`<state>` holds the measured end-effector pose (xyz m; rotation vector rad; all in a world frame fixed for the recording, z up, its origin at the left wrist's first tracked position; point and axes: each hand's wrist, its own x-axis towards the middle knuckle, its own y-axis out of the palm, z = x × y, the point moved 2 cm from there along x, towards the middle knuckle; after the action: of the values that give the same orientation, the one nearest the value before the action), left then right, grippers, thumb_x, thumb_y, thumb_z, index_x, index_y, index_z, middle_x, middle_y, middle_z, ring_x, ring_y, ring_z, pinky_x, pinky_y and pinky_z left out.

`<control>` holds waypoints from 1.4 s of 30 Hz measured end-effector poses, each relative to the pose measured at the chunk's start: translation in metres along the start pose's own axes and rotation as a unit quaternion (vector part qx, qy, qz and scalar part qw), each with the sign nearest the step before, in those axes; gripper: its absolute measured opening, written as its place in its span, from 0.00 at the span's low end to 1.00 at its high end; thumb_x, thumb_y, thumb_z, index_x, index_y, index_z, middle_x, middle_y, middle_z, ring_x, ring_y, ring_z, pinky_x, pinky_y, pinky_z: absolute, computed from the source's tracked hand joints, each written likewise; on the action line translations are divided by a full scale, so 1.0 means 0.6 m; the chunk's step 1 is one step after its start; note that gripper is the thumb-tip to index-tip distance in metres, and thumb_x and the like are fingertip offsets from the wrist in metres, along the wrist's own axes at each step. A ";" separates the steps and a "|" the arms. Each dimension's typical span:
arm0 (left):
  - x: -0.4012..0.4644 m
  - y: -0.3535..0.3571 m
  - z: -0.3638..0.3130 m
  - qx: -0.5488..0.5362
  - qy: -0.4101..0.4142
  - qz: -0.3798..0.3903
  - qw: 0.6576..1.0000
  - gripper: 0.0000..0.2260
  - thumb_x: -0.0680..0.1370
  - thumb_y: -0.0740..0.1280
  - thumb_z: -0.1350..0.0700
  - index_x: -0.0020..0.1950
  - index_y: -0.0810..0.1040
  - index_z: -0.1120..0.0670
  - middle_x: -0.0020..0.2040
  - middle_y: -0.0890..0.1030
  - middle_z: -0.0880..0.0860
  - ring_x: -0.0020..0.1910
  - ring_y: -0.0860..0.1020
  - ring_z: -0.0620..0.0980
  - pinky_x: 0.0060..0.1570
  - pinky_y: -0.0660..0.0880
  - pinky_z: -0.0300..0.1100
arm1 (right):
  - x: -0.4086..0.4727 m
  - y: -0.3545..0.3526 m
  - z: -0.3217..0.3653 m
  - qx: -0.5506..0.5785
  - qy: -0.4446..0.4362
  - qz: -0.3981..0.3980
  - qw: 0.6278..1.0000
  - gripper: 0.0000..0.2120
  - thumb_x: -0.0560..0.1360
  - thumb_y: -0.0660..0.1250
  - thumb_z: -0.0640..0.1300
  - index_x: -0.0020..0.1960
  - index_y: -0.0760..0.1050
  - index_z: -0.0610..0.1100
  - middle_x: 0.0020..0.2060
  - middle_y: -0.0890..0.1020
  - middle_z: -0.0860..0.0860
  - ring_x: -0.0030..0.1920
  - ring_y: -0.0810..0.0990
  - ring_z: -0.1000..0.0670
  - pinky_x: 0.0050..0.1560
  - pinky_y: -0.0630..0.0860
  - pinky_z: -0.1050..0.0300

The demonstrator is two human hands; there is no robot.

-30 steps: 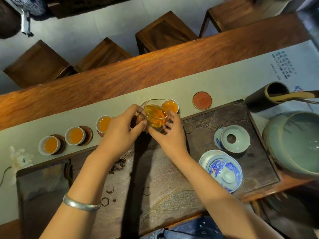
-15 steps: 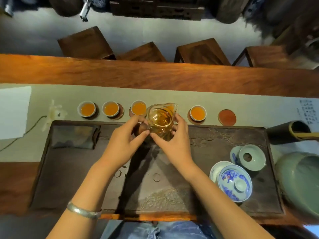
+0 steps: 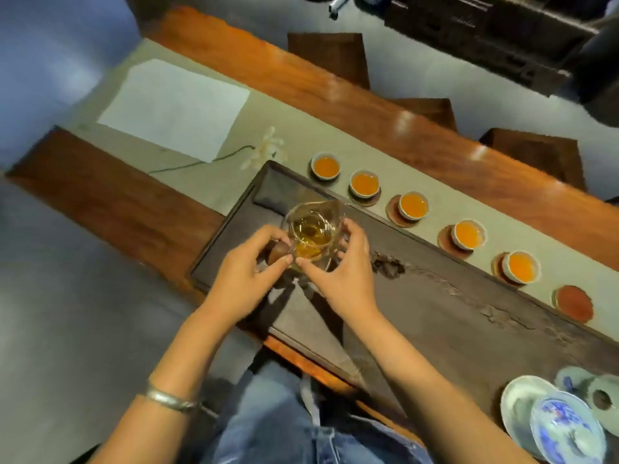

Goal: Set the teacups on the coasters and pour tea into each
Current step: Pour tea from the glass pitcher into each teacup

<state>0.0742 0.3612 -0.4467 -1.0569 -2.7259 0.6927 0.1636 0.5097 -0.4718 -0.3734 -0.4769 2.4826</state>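
Both my hands hold a glass pitcher [image 3: 311, 234] of amber tea over the left end of the dark tea tray [image 3: 469, 316]. My left hand [image 3: 244, 279] grips its wooden handle side and base; my right hand [image 3: 345, 276] steadies its right wall and base. Several white teacups filled with tea stand in a row on the grey runner beyond the tray, from the leftmost cup [image 3: 325, 165] to the rightmost cup [image 3: 521, 266], most on brown coasters. One red-brown coaster [image 3: 573, 302] at the right end of the row has no cup.
A blue-and-white lidded bowl [image 3: 566, 430] and a pale green strainer [image 3: 603, 400] sit at the tray's right end. A white paper sheet [image 3: 174, 108] and a white flower [image 3: 264, 152] lie on the runner at left. Wooden stools [image 3: 330, 58] stand past the table.
The view has swung left and tilted, so the table now runs diagonally. Both hands have carried the pitcher from the middle of the cup row to the left end of the tray.
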 end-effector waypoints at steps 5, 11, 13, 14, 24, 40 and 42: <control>-0.033 -0.052 0.060 -0.020 -0.032 -0.040 0.998 0.11 0.75 0.70 0.57 0.50 0.75 0.42 0.46 0.79 0.39 0.47 0.79 0.40 0.47 0.73 0.34 | 0.007 0.079 0.023 -0.032 -0.016 0.051 0.998 0.44 0.65 0.82 0.50 0.73 0.61 0.46 0.68 0.69 0.48 0.68 0.73 0.48 0.66 0.73 0.46; -0.044 -0.075 0.112 -0.053 -0.063 -0.050 0.995 0.13 0.74 0.71 0.61 0.49 0.76 0.43 0.48 0.79 0.40 0.50 0.79 0.43 0.51 0.75 0.39 | 0.016 0.131 0.026 -0.057 -0.027 0.077 0.995 0.43 0.64 0.82 0.48 0.71 0.64 0.43 0.66 0.71 0.47 0.67 0.73 0.48 0.66 0.74 0.49; -0.044 -0.078 0.123 -0.077 -0.081 -0.035 0.993 0.11 0.74 0.70 0.62 0.49 0.76 0.46 0.47 0.79 0.42 0.50 0.79 0.44 0.51 0.76 0.37 | 0.018 0.141 0.023 -0.066 -0.027 0.082 0.994 0.43 0.64 0.82 0.47 0.72 0.63 0.42 0.66 0.71 0.47 0.67 0.72 0.49 0.66 0.74 0.52; -0.043 -0.079 0.126 -0.090 -0.088 -0.030 0.992 0.11 0.75 0.70 0.62 0.49 0.76 0.47 0.47 0.79 0.43 0.50 0.79 0.44 0.52 0.76 0.36 | 0.018 0.144 0.021 -0.068 -0.023 0.086 0.994 0.43 0.64 0.82 0.46 0.72 0.63 0.42 0.67 0.70 0.47 0.67 0.72 0.49 0.66 0.74 0.52; -0.032 -0.082 0.147 -0.115 -0.122 0.009 0.986 0.10 0.74 0.71 0.64 0.47 0.76 0.50 0.45 0.79 0.50 0.48 0.79 0.45 0.52 0.74 0.33 | 0.022 0.155 0.011 -0.085 -0.009 0.091 0.992 0.43 0.65 0.82 0.46 0.73 0.63 0.43 0.67 0.70 0.47 0.67 0.73 0.49 0.66 0.74 0.51; -0.015 -0.087 0.157 -0.026 -0.176 0.065 0.982 0.18 0.70 0.75 0.59 0.50 0.70 0.44 0.45 0.81 0.47 0.46 0.79 0.37 0.44 0.71 0.27 | 0.034 0.148 0.000 -0.126 -0.028 0.113 0.985 0.45 0.65 0.81 0.47 0.74 0.61 0.43 0.68 0.70 0.47 0.69 0.69 0.51 0.68 0.68 0.59; -0.011 -0.095 0.156 0.034 -0.180 0.084 0.979 0.21 0.68 0.77 0.55 0.53 0.68 0.45 0.48 0.79 0.44 0.50 0.77 0.37 0.48 0.71 0.30 | 0.034 0.143 0.002 -0.131 -0.018 0.126 0.983 0.47 0.65 0.81 0.45 0.76 0.58 0.42 0.70 0.68 0.45 0.71 0.66 0.50 0.71 0.65 0.58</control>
<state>0.0182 0.2855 -0.5029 -1.2676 -2.9007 1.0938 0.1050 0.4553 -0.5092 -0.5212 -0.8214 2.6785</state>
